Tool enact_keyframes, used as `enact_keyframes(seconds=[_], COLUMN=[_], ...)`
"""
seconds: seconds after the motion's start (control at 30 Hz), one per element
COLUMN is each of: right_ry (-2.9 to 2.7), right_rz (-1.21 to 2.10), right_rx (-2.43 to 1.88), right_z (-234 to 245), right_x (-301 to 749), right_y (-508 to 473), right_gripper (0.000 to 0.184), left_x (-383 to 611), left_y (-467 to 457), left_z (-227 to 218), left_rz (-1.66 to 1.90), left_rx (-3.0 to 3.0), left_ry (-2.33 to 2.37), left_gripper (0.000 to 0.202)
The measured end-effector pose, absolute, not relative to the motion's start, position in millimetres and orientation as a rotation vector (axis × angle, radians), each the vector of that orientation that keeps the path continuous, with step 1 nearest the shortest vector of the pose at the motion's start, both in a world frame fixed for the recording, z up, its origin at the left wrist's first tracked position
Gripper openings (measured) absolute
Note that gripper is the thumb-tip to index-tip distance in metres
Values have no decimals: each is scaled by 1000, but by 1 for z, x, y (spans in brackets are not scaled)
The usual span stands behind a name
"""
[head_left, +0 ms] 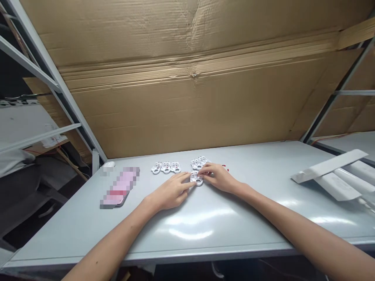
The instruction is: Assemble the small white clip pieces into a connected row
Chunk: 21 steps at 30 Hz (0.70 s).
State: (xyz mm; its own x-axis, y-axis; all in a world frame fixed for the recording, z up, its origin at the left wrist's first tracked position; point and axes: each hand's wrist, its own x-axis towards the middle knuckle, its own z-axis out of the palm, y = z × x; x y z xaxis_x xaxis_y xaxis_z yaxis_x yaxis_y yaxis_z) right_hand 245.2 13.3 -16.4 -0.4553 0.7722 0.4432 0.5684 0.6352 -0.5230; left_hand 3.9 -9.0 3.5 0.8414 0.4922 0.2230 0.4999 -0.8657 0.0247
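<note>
Grey tabletop (234, 230) — front edge (211, 254) well apart from hands (174, 191) (218, 177) on white part (193, 177).

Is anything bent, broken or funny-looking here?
Yes, the big brown cardboard sheet behind the smooth grey table looks battered: wrinkled, with a rough mark near its middle. The small white plastic piece between the bare left hand and right hand shows no clear damage.

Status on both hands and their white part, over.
Left hand and right hand at one white part. Two similar parts just beyond. No obstruction seen.
</note>
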Motion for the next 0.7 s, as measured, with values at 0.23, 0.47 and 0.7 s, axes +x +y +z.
enact_keyframes(seconds=[0.23, 0.47, 0.7], right_ry=[-2259, -2346, -2377], right_rz=[284, 252, 289], right_rx=[-995, -1010, -944], right_z=[-24, -21, -7], right_x=[247, 248, 253], right_y=[17, 13, 9], right_gripper=[21, 26, 26], left_x=[5, 4, 6], left_y=[-9, -9, -11], left_z=[2, 1, 6], left_rz=[-411, -379, -402], left_rx=[-2982, -2991, -3045], left_ry=[-756, -840, -791], left_gripper=[40, 39, 39])
